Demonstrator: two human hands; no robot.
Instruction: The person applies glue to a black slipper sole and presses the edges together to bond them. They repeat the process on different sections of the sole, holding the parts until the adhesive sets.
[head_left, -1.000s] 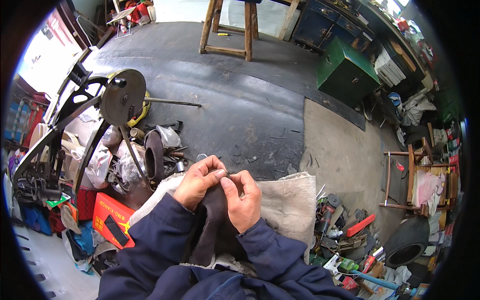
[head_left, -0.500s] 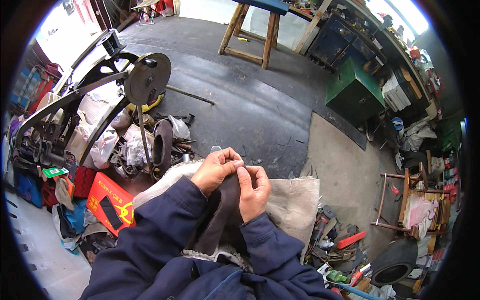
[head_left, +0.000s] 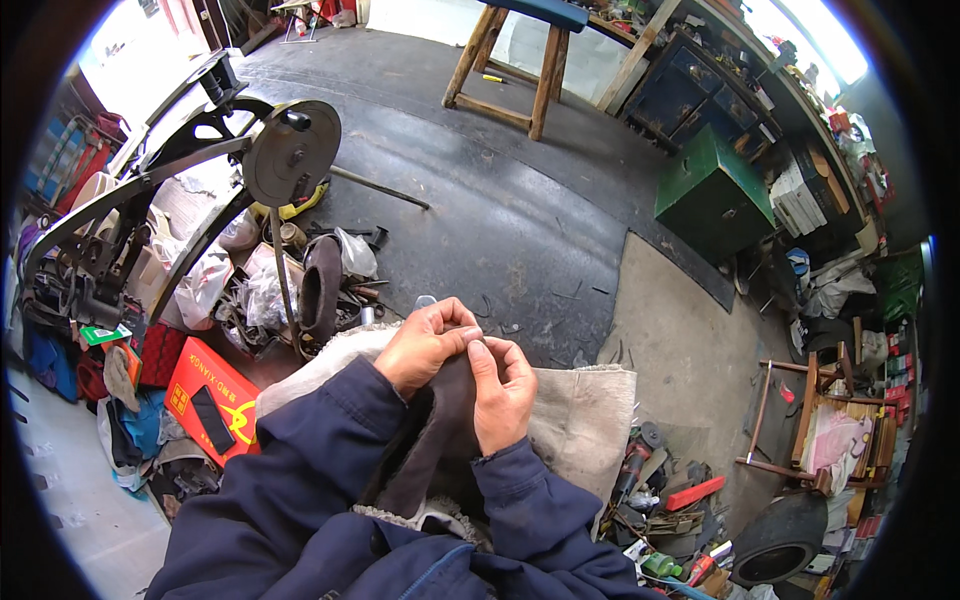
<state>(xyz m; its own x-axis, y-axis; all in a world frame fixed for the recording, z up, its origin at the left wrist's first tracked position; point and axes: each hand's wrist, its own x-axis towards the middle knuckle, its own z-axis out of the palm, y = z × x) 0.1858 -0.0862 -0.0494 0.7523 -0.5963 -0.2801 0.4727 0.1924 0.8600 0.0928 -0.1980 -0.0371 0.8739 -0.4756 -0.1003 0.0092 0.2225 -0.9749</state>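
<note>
Two bare hands meet over a lap spread with coarse beige cloth, its weave creased and grubby, its edge frayed in places. Navy sleeves of matt fabric bunch in soft folds up to the wrists. At left stands a machine of dark metal, with curved arms and a smooth round disc. Near its foot, thin, crinkled plastic lies beside a dark boot with a rounded opening. A glossy red box bears a flat black phone. The black mat ahead is smooth, scuffed and littered with scraps; next to it runs a rough, tan patch of floor. A square-edged green chest, a stool with plain wooden legs and a ribbed rubber tyre stand farther out.

The brown piece hangs from the fingertips down over the lap, between the forearms. It is dark and matt, soft-looking like suede or felt, and falls in a long fold, its lower part shadowed. The left hand is nearly closed, thumb and curled fingers pinching the piece's top edge; the right hand pinches it just beside, thumb raised against a bent forefinger. Whether anything else sits between the tips, I cannot tell.
</note>
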